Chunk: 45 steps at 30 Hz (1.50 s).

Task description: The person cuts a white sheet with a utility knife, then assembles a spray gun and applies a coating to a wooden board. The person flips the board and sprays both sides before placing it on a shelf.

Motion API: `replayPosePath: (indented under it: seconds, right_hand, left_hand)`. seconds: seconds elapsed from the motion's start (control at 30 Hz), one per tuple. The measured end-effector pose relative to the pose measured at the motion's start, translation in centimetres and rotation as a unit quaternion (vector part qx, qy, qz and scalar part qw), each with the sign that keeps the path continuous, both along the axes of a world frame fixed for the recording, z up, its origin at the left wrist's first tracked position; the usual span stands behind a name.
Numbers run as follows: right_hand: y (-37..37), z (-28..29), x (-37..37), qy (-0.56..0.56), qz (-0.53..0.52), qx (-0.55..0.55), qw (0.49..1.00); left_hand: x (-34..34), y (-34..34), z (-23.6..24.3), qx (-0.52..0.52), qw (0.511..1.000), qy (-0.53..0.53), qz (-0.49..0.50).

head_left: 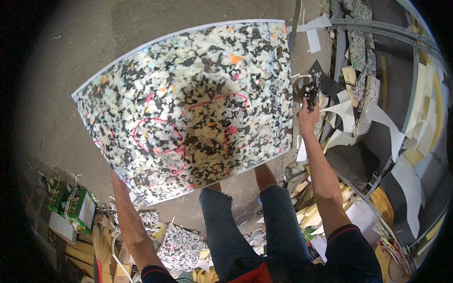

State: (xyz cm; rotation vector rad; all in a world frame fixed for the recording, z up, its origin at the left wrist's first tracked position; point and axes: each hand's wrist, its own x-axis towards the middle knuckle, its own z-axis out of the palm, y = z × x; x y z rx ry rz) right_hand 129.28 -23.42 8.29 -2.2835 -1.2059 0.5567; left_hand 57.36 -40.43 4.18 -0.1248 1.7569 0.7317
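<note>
- Right hand (307, 115) raised at the foam sheet's right edge, fist closed round the grip of a dark power cutter (307, 88); tool head points up and away, probably held off the edge so the blade stays clear of the body.
- Left hand (113, 173) mostly hidden under the sheet's lower left corner; grip can't be told, but the forearm runs straight up to that corner, so it seems to prop or hold the sheet from below.
- Rebonded foam sheet (188, 99), big, flat, speckled in many colours, spans between both hands out in front of the legs, tilted so its face looks at the camera; likely held this way to show the markings.
- Pink marker outlines (158, 137) drawn on the sheet face, one loop near centre-left, a larger curve to the right.
- Concrete floor (71, 56) behind and below the sheet.
- Metal rack (406, 70) at right, stacked with white and cream foam offcuts (349, 113), kept within arm's reach of the cutter hand.
- Scraps and a green box (80, 207) lie on the floor at lower left, near the feet.
</note>
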Motion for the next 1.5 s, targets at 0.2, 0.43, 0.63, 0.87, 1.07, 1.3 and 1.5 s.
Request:
replayPosePath:
  seconds: [0.2, 0.43, 0.63, 0.87, 1.07, 1.3, 1.5]
  right_hand:
    - [1.1, -2.3, -1.9, -0.029, -0.027, -0.003, 0.999]
    - [0.3, -5.7, -0.7, 0.061, -0.105, 0.037, 0.992]
    - [0.8, -7.6, 0.9, -0.057, -0.061, 0.000, 0.997]
    - [-4.2, 3.0, 1.0, -0.152, -0.076, 0.021, 0.985]
    - [-8.9, 8.6, -10.5, -0.333, -0.020, 0.068, 0.940]
    - [-8.7, 7.8, -26.4, -0.147, 0.004, 0.066, 0.987]
    - [-8.5, 6.3, -25.9, -0.120, 0.043, -0.010, 0.992]
  left_hand:
    - [1.3, 1.1, 1.6, -0.022, 0.999, 0.035, 0.013]
    - [1.5, -0.1, 2.4, -0.046, 0.996, 0.038, 0.071]
    - [2.2, -2.6, 5.8, -0.072, 0.980, 0.043, 0.179]
    - [4.5, -1.6, 8.8, -0.046, 0.992, 0.116, 0.021]
    - [7.2, 0.9, 13.1, 0.208, 0.894, 0.270, -0.292]
    - [0.4, 8.1, 12.9, 0.151, 0.815, 0.414, -0.377]
    - [-0.5, 11.1, 11.4, 0.120, 0.889, 0.344, -0.277]
